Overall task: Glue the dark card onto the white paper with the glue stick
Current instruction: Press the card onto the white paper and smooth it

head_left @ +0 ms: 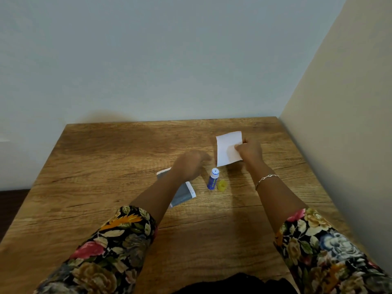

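My right hand (250,150) pinches the right edge of a small white paper (227,148) and holds it lifted above the table, tilted upright. A blue glue stick (212,179) stands uncapped on the wooden table (106,166), its yellow cap (222,185) lying just to its right. The dark grey card (183,194) lies flat on the table, mostly hidden under my left forearm. My left hand (188,165) hovers over the card's far end, left of the glue stick, fingers loosely curled and blurred, holding nothing that I can see.
The table's far edge meets a pale wall, and a second wall (339,145) runs along the right edge. The table's left edge drops to a dark floor (10,209).
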